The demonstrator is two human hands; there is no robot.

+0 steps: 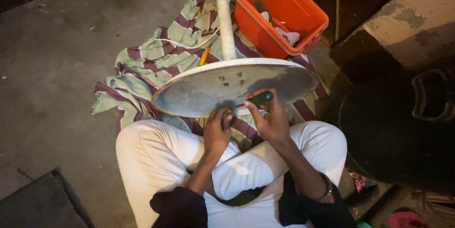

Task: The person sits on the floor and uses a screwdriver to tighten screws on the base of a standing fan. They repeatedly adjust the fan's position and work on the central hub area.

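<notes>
Grey metal, worn and stained — the round fan base [222, 88] lies tipped on its side over a striped cloth [142, 67] on the floor. The right hand [272, 121] grasps a green-handled screwdriver [260, 98] at the base's lower rim; the left hand [217, 131] pinches that rim. An orange bin [303, 17] sits behind.

Dim light; stained concrete floor [57, 67]; striped cloth [137, 67] spread; orange bin [303, 19]; worn wall [412, 24].
</notes>
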